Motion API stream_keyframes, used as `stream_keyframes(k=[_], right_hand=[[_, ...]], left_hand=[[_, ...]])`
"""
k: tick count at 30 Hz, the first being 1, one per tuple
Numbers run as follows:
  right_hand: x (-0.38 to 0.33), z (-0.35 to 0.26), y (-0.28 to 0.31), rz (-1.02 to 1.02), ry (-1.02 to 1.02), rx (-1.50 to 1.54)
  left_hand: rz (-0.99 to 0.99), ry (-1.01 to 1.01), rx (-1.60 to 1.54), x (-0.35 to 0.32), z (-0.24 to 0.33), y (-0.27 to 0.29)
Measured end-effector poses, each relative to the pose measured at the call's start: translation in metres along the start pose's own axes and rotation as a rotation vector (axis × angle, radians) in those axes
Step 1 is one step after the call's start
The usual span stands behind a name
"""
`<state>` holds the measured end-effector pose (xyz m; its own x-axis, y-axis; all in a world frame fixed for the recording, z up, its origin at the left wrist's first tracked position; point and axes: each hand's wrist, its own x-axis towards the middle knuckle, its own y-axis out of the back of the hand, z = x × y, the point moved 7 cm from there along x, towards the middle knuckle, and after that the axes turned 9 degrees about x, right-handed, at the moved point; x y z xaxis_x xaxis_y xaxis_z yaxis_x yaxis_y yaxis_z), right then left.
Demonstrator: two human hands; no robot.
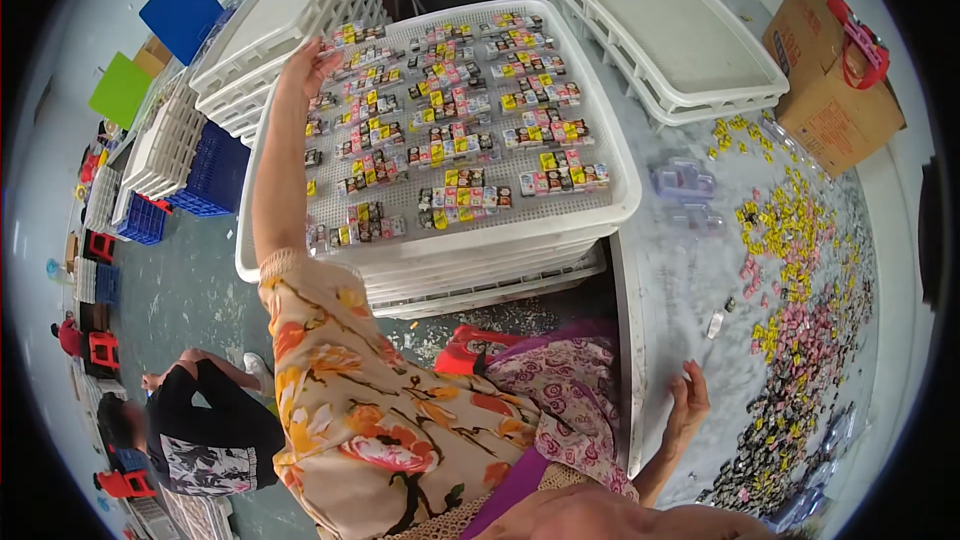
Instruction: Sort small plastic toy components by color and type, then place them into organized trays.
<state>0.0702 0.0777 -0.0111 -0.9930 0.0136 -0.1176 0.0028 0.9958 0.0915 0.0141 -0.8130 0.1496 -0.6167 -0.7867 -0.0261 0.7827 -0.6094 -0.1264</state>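
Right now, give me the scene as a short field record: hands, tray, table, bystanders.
left hand: left hand stretched out to the far left edge of the top tray, fingers on or at its rim; contact unclear
right hand: right hand open, empty, at the table's near edge
top tray: white perforated tray on a stack of like trays, filled with rows of small colourful packs
table: pale table with loose yellow, pink and dark small pieces scattered
other: cardboard box; person crouching on the floor, lower left
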Motion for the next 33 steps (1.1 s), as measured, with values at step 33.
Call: stream_keyframes(k=[33], right_hand=[[0.012,-0.019,-0.012,0.187,0.549,-0.593]], left_hand=[[-1.157,-1.114,0.93,-0.335,-0.018,-0.488]])
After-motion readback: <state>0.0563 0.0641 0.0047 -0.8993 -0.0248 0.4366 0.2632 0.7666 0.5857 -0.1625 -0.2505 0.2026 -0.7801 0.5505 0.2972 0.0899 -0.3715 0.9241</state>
